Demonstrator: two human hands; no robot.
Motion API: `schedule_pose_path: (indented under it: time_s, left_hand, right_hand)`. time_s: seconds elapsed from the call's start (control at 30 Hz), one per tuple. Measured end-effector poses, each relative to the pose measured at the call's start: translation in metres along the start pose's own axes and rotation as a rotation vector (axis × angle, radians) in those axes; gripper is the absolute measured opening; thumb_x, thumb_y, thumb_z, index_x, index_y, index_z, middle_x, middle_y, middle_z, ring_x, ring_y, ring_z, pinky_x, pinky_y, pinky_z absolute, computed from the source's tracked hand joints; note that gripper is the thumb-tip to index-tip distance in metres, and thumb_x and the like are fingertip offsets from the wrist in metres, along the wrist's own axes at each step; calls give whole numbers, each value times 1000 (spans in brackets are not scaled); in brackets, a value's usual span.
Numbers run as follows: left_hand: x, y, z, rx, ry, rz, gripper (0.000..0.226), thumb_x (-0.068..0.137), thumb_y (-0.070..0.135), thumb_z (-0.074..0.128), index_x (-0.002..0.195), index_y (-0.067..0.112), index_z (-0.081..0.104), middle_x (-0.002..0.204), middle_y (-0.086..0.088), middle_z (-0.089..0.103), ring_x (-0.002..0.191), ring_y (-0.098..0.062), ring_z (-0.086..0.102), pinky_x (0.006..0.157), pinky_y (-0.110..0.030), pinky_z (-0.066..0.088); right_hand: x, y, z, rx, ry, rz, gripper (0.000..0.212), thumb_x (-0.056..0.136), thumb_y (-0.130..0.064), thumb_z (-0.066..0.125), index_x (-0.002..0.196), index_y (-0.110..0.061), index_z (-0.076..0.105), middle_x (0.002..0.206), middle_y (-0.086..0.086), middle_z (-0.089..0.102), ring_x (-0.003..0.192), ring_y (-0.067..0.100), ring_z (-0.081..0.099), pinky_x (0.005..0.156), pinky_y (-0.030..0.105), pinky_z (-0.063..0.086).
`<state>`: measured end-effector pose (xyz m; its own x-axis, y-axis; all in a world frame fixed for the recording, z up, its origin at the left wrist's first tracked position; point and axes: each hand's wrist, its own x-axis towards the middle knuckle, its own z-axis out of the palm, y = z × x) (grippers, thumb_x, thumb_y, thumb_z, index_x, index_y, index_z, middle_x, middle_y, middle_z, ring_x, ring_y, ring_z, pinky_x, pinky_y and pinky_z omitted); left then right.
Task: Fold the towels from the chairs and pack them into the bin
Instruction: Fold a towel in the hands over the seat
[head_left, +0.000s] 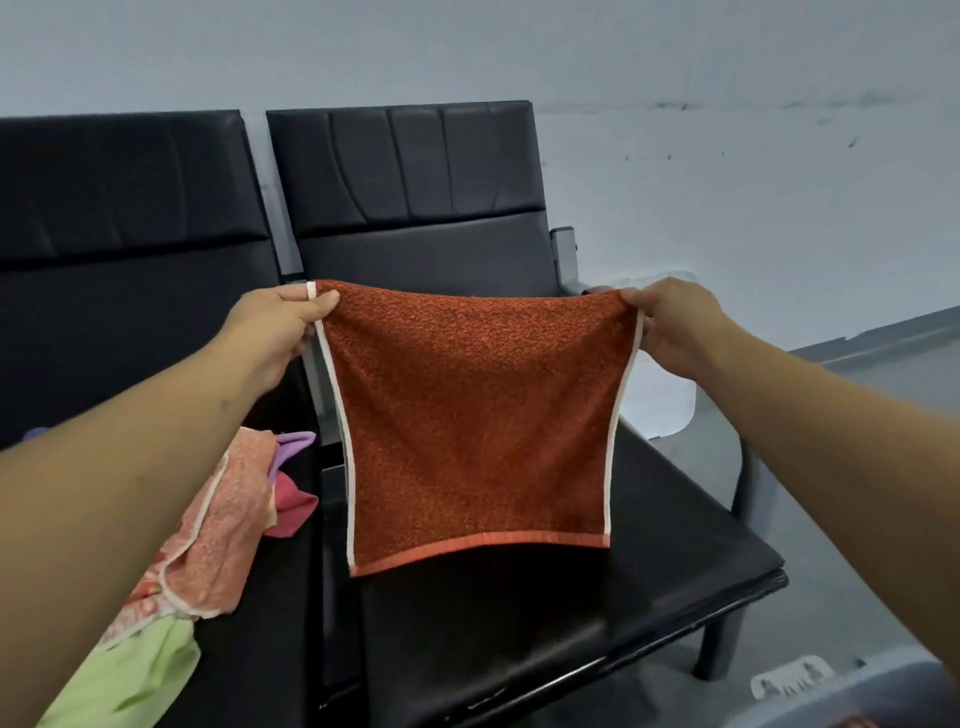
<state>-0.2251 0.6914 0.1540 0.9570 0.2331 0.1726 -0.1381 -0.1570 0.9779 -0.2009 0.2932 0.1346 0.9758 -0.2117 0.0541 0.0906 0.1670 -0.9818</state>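
Note:
A rust-orange towel (475, 415) with white side trim hangs spread in the air above the right black chair seat (649, 561). My left hand (275, 327) pinches its top left corner. My right hand (670, 325) pinches its top right corner. The towel's lower hem hangs free just above the seat. A grey bin (852, 696) shows only as a rim at the bottom right corner.
On the left chair seat (270, 623) lies a pile of towels: a peach one (218, 525), a light green one (135, 675), a pink one (291, 506) and a purple one (293, 447). Both chairs' black backrests stand against a pale wall. Grey floor lies to the right.

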Motion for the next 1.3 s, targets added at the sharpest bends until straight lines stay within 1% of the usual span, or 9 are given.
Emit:
schedule_pose_path:
  time_s: [0.1, 0.4, 0.53, 0.63, 0.77, 0.93, 1.0, 1.07, 1.3]
  left_hand:
    - [18, 8, 5, 62, 44, 22, 8, 89, 14, 73, 84, 20, 73, 78, 0, 64, 60, -8, 50, 59, -21, 40]
    - [60, 49, 10, -87, 160, 230, 18, 90, 4, 69, 85, 21, 72, 71, 8, 71, 66, -3, 64, 62, -16, 49]
    - [36, 39, 5, -101, 171, 248, 16, 91, 8, 69, 90, 23, 73, 87, 7, 73, 78, -2, 68, 71, -16, 52]
    - [8, 8, 0, -122, 170, 199, 16, 88, 6, 72, 86, 22, 68, 80, 4, 71, 75, -6, 67, 77, -21, 54]
    - [-44, -57, -11, -35, 57, 42, 16, 84, 14, 75, 91, 26, 66, 96, -5, 75, 93, -22, 67, 89, -41, 52]
    - [-110, -121, -14, 136, -120, 16, 18, 97, 3, 58, 92, 18, 66, 87, 7, 70, 87, -8, 61, 88, -30, 47]
    - [-124, -142, -21, 215, -194, -4, 17, 99, 5, 54, 89, 18, 58, 77, 17, 63, 78, 0, 54, 81, -28, 43]
    - [-130, -151, -28, 250, -261, -59, 8, 100, 12, 56, 91, 12, 54, 79, 7, 58, 79, -7, 50, 77, -33, 40]
    - [-150, -151, -39, 103, -463, -482, 15, 102, 6, 46, 105, 11, 60, 86, -8, 62, 76, -21, 63, 65, -36, 56]
  right_hand:
    - [17, -8, 9, -112, 53, -57, 22, 89, 1, 67, 99, -15, 56, 103, 20, 64, 85, 31, 64, 75, 43, 54]
    - [46, -86, 32, -215, 110, -364, 14, 83, -1, 74, 79, -15, 71, 82, 8, 68, 84, 24, 67, 90, 48, 57]
    - [23, -84, 27, -240, 97, -382, 16, 86, -3, 72, 78, -16, 70, 81, 7, 69, 82, 21, 67, 87, 41, 59]
    - [-1, -50, 16, -209, 95, -278, 13, 89, -5, 71, 81, -15, 69, 85, 8, 68, 80, 16, 67, 77, 30, 59]
    - [-30, 18, -3, -218, 161, -75, 11, 90, -9, 70, 82, -17, 67, 89, 5, 65, 91, 20, 59, 91, 36, 52]
    - [-79, 89, -12, -412, 267, 32, 2, 90, -7, 66, 92, -6, 67, 77, 4, 61, 84, 21, 57, 71, 29, 45]
    - [-100, 115, -18, -551, 215, 96, 5, 92, -8, 63, 87, -7, 66, 77, 6, 62, 84, 26, 60, 75, 35, 49]
    - [-116, 130, -27, -626, 101, 227, 9, 94, -11, 62, 86, -9, 63, 81, 8, 64, 81, 27, 62, 78, 45, 55]
    - [-134, 127, -27, -797, -125, 426, 8, 94, -7, 61, 88, -7, 65, 89, 16, 65, 77, 29, 63, 69, 41, 57]
